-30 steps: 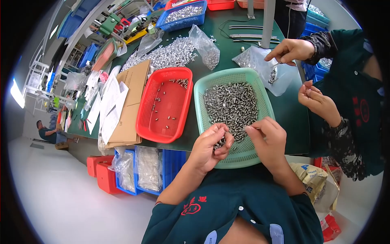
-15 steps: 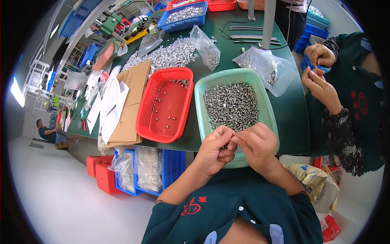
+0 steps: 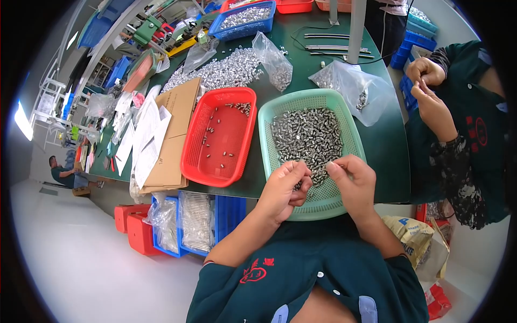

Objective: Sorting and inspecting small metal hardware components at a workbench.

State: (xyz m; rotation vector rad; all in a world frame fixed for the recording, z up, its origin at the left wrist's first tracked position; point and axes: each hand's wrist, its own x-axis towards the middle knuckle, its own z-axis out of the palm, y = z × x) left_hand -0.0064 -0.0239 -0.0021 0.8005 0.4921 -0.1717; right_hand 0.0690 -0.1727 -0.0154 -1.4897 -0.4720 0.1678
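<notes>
Just in front of me stands a mint-green plastic basket [image 3: 353,145] holding a heap of small metal cylinders [image 3: 307,134]. Both of my hands are over its near end. My left hand [image 3: 285,188] is closed, with a few dark, shiny metal cylinders showing between its curled fingers and the thumb and forefinger pinched together. To its right, my right hand [image 3: 355,183] has thumb and forefinger together; whatever is between them is too small to make out. Left of the basket is a red plastic basket [image 3: 226,145] with a few scattered metal cylinders in it.
Flattened cardboard [image 3: 167,142] and papers lie left of the red basket. Farther back are a pile of silvery parts [image 3: 226,72], clear bags [image 3: 355,91], a blue basket [image 3: 242,24], metal rods [image 3: 339,48] and a post [image 3: 356,32]. A co-worker's hands [image 3: 428,89] are at right.
My hands, which were together at the fingertips, have drawn apart, the right one moving to the right. The co-worker's hands at right have shifted slightly.
</notes>
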